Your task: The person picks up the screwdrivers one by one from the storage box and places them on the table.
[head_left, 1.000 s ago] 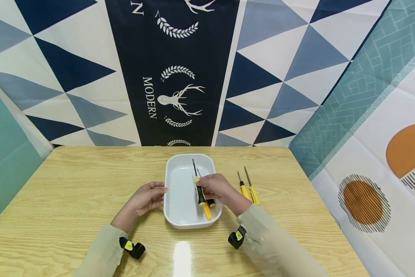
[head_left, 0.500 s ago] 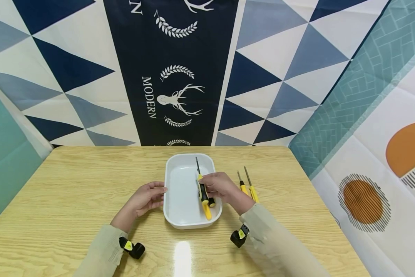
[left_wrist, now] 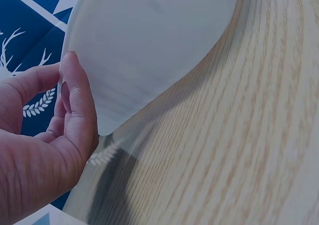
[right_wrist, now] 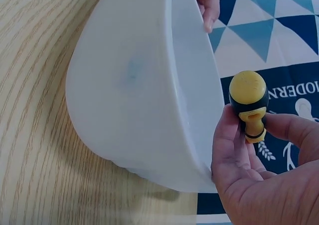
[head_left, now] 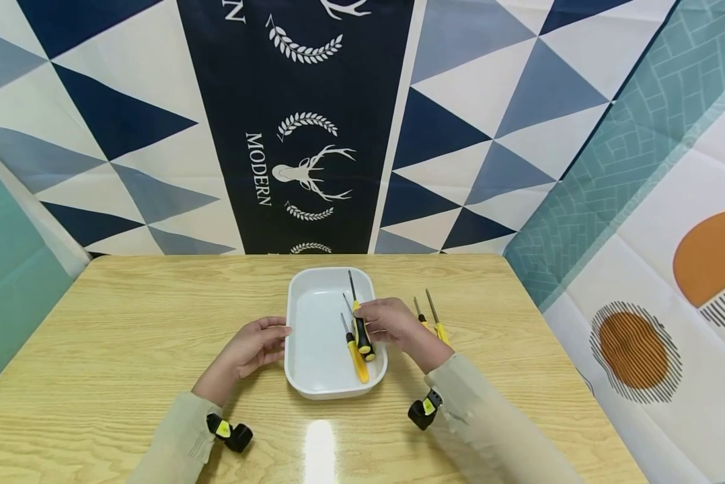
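A white rectangular tray [head_left: 313, 343] stands on the table. My left hand [head_left: 258, 346] grips its left rim, with the fingertips at the edge in the left wrist view. Above the tray's right side, my right hand [head_left: 393, 324] pinches a black-and-yellow screwdriver [head_left: 360, 335] by the handle, shaft pointing to the far side. Its rounded yellow handle end [right_wrist: 248, 88] faces the right wrist camera. In the tray lies a yellow-handled screwdriver [head_left: 358, 361]. Beside it is another with a dark handle [head_left: 370, 354], partly hidden by the held one.
Two more yellow-handled screwdrivers [head_left: 433, 316] lie on the wooden table [head_left: 157, 336] right of the tray, partly covered by the right forearm. A patterned cloth wall [head_left: 302, 202] rises behind the table, with other printed cloths at both sides.
My right hand has shifted slightly right and away from me with the screwdriver, uncovering more of the yellow-handled one in the tray. The left hand keeps its place on the rim.
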Action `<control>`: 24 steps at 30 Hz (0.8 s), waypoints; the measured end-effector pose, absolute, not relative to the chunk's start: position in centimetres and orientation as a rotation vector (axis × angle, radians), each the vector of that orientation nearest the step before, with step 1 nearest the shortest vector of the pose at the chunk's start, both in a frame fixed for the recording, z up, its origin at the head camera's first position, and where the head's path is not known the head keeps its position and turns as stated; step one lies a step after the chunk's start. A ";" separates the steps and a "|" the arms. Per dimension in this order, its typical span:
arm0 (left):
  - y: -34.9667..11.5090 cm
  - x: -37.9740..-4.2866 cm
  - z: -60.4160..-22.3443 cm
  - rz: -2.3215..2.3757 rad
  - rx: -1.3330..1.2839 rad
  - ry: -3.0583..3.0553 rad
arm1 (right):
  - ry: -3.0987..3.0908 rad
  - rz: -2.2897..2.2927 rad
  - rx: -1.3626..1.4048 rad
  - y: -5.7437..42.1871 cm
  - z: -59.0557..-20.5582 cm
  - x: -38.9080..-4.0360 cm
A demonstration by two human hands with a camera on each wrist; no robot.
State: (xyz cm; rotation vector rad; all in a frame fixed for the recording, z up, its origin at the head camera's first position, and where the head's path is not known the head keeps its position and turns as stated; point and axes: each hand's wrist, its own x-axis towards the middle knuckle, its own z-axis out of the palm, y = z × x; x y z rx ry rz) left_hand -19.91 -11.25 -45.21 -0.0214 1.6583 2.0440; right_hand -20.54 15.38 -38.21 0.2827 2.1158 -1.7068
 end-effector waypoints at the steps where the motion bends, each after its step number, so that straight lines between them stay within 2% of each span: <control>1: -11.3 -19.9 -45.2 2.042 -0.019 1.662 | 2.115 -1.711 0.279 15.5 -38.2 -20.5; 14: -11.2 -20.1 -45.1 2.033 -0.021 1.675 | 2.081 -1.764 0.195 16.8 -38.1 -20.5; 24: -11.2 -20.0 -45.2 2.033 -0.018 1.679 | 2.107 -1.750 0.250 17.6 -38.2 -20.6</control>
